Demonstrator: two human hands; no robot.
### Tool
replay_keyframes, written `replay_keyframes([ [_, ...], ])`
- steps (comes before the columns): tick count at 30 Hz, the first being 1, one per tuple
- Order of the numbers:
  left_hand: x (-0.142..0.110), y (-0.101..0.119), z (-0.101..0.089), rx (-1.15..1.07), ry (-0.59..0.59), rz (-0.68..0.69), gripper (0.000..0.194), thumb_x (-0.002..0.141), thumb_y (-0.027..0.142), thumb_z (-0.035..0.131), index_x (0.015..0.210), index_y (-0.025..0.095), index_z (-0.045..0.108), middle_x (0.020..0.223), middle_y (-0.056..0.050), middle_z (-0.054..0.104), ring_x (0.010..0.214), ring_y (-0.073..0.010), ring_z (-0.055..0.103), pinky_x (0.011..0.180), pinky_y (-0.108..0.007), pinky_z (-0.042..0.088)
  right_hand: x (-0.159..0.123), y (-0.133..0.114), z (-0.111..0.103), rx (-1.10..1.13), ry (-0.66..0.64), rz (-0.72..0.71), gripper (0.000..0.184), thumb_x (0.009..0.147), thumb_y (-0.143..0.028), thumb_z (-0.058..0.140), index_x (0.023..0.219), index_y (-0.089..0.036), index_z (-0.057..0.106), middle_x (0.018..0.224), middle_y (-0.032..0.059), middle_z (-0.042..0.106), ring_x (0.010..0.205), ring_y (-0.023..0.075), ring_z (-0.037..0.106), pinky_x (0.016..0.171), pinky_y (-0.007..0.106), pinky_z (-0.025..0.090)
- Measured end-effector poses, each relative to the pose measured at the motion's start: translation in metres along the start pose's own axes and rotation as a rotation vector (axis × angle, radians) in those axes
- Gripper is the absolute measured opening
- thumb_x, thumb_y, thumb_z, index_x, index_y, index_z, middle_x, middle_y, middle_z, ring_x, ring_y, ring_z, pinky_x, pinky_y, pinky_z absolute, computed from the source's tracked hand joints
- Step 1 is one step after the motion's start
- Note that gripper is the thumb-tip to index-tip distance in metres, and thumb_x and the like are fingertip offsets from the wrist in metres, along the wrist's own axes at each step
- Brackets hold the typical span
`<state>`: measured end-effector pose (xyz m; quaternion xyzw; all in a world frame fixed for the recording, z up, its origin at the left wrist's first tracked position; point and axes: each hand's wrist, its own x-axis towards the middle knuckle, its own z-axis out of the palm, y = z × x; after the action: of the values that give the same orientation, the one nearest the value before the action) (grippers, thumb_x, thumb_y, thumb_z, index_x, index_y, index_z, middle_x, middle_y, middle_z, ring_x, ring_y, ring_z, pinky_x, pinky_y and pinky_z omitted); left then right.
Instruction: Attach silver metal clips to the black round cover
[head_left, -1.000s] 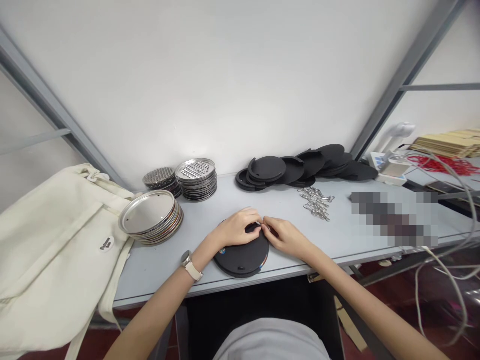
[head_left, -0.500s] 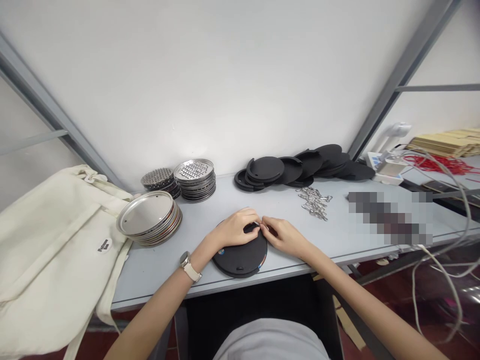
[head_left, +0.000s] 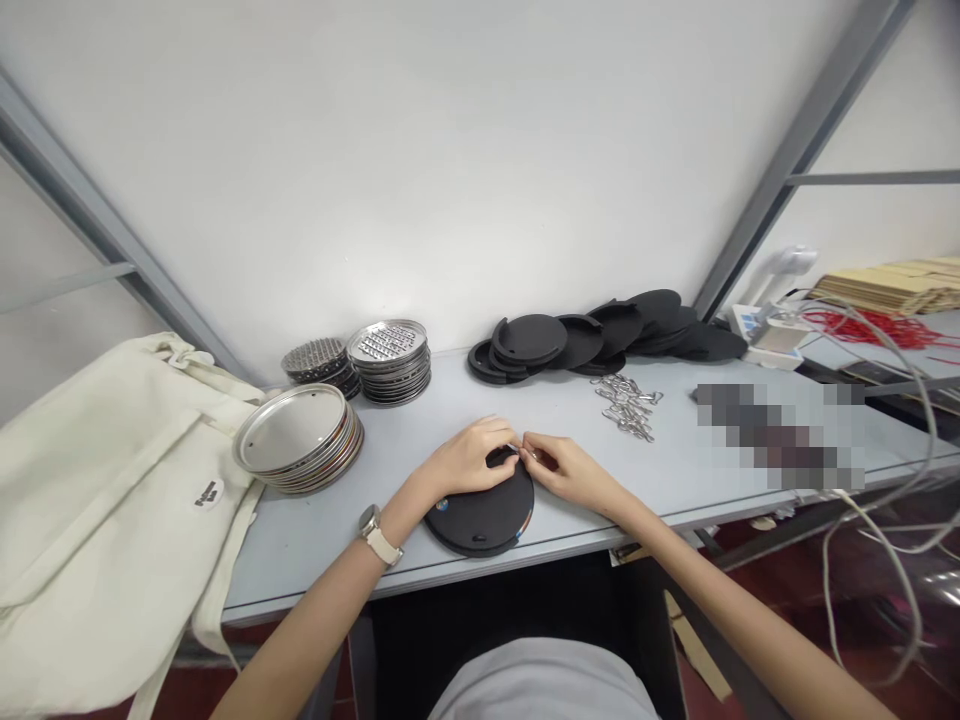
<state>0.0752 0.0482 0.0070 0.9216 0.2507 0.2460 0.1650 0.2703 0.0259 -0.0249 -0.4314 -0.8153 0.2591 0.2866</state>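
Observation:
A round black disc (head_left: 484, 515) with a small hole near its front lies at the table's front edge. A strip of coloured rim shows on its right side. Over its far edge, my left hand (head_left: 476, 458) is closed in a pinch, thumb and forefinger meeting. My right hand (head_left: 566, 468) pinches from the other side, its fingertips touching those of the left. Something small and shiny glints between the fingertips, mostly hidden, so its kind cannot be made out. Behind my right hand lies a loose pile of small metal clips (head_left: 628, 405).
Round metal plates (head_left: 289, 430) are stacked at left, with stacks of perforated metal discs (head_left: 388, 345) behind. More black discs (head_left: 529, 340) lie overlapping along the wall. A cream bag (head_left: 112, 520) leans at far left. White cables (head_left: 911, 580) hang at right.
Both hands stay pinched at the disc's far edge, with hardly any movement. The view has shifted very slightly.

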Motion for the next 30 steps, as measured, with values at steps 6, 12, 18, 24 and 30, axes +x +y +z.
replay_keyframes([
  [6, -0.001, -0.001, 0.001, 0.053, 0.018, -0.001, 0.011, 0.082, 0.015, 0.050, 0.090, 0.017, 0.058, 0.087, -0.004, 0.058, 0.087, -0.0174, 0.053, 0.081, -0.030, 0.044, -0.001, -0.002, 0.000, -0.036, 0.014, -0.027, 0.020, 0.088, -0.028, 0.043, 0.070, -0.019, 0.041, 0.061, -0.0048, 0.044, 0.054, 0.0090, 0.039, 0.053, 0.021, 0.029],
  [12, -0.001, -0.005, 0.000, 0.117, 0.043, -0.033, 0.014, 0.083, 0.011, 0.046, 0.091, 0.017, 0.057, 0.088, -0.004, 0.058, 0.088, -0.0172, 0.053, 0.082, -0.030, 0.043, -0.005, -0.001, -0.002, -0.044, 0.091, -0.010, 0.021, 0.086, -0.024, 0.043, 0.067, -0.020, 0.035, 0.057, -0.0070, 0.035, 0.051, 0.0081, 0.033, 0.052, 0.020, 0.028],
  [18, -0.003, 0.003, -0.003, 0.249, 0.102, -0.104, 0.014, 0.081, 0.021, 0.052, 0.095, 0.018, 0.051, 0.092, -0.004, 0.055, 0.083, -0.0174, 0.053, 0.074, -0.029, 0.043, -0.004, -0.004, -0.002, -0.026, 0.107, -0.018, 0.020, 0.092, -0.027, 0.036, 0.073, -0.021, 0.039, 0.058, -0.0065, 0.037, 0.051, 0.0093, 0.036, 0.053, 0.022, 0.029],
  [24, -0.008, 0.006, -0.008, 0.417, 0.072, -0.184, 0.017, 0.080, 0.032, 0.054, 0.075, 0.019, 0.045, 0.072, 0.000, 0.050, 0.066, -0.0155, 0.048, 0.063, -0.029, 0.036, -0.003, -0.005, -0.002, -0.040, 0.097, -0.004, 0.016, 0.094, -0.027, 0.034, 0.079, -0.022, 0.039, 0.059, -0.0060, 0.040, 0.051, 0.0105, 0.040, 0.054, 0.022, 0.031],
  [30, -0.011, 0.006, -0.010, 0.321, -0.105, -0.098, 0.017, 0.085, 0.026, 0.047, 0.071, 0.019, 0.042, 0.068, 0.002, 0.049, 0.059, -0.0120, 0.042, 0.057, -0.026, 0.031, -0.002, -0.004, 0.000, -0.065, 0.053, -0.042, 0.019, 0.095, -0.028, 0.031, 0.079, -0.022, 0.039, 0.061, -0.0046, 0.042, 0.053, 0.0116, 0.042, 0.056, 0.023, 0.032],
])
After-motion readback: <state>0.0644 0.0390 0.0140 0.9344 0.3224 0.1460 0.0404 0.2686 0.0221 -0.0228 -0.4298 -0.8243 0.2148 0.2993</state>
